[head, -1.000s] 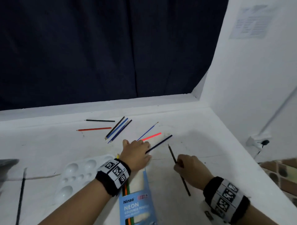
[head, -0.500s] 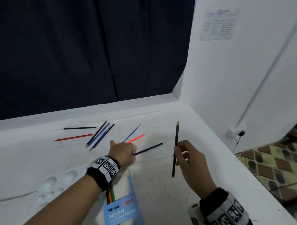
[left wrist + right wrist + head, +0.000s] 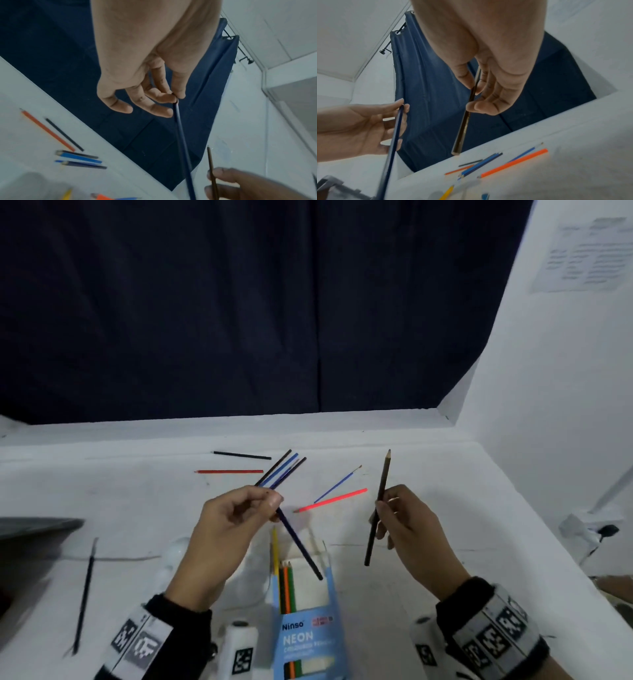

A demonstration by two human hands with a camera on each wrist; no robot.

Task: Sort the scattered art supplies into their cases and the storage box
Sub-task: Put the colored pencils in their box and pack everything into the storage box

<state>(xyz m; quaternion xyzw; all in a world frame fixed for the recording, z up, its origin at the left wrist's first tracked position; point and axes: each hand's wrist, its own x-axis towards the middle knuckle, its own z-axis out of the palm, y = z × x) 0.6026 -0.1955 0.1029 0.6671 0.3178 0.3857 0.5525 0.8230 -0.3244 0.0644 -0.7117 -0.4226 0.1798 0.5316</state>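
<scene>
Risk: the left hand (image 3: 236, 529) pinched the dark blue pencil (image 3: 298, 542) only at its top end between thumb and fingertips, so the long free shaft could swing or slip on the way to the Ninso pencil case (image 3: 305, 621) at 6 o'clock. The right hand (image 3: 407, 525), at 3 o'clock of the left, gripped a brown pencil (image 3: 378, 508) mid-shaft, point up, clear of the table. The blue pencil was slim, glossy, slanted down over the case's open mouth. Loose pencils lay at 12 o'clock.
</scene>
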